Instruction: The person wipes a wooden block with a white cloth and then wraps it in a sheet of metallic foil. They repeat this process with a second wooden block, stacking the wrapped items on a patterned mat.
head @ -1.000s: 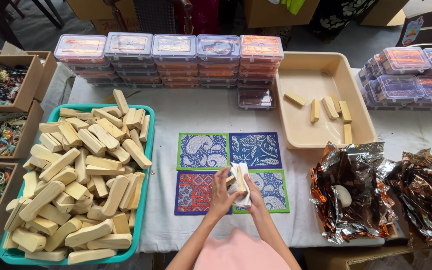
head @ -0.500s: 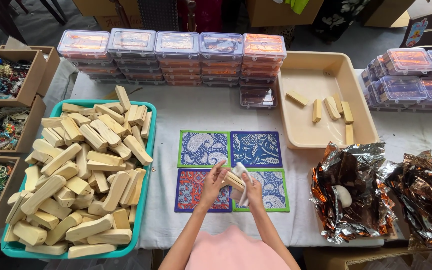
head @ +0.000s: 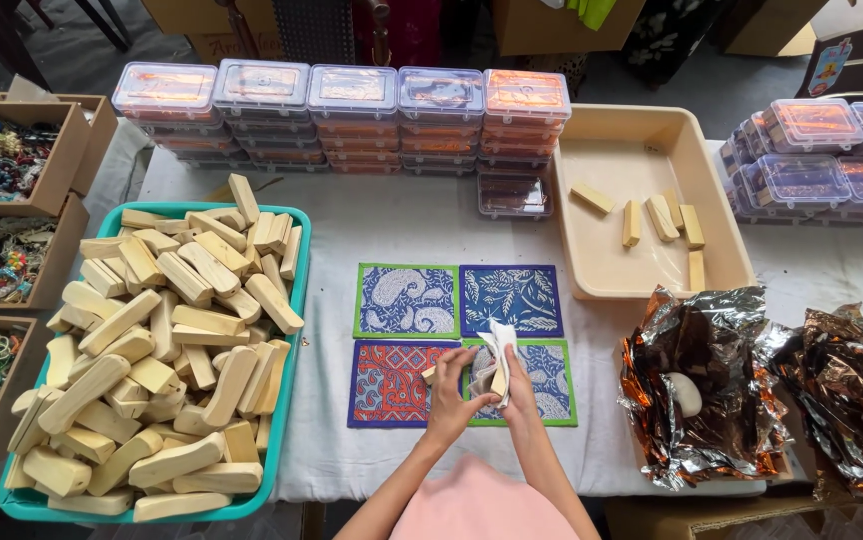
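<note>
Head view: a small pale wooden block (head: 499, 378), wrapped in white cloth (head: 499, 345), is gripped by right hand (head: 518, 392) fingers; left hand (head: 448, 392) fingers pinch its end above patterned square mats (head: 406, 300) on the desk (head: 401, 225).

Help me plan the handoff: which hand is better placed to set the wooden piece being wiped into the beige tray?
Probably the right hand: it grips the wooden piece in the white cloth and lies nearer the beige tray. The left hand only steadies its other end.
</note>
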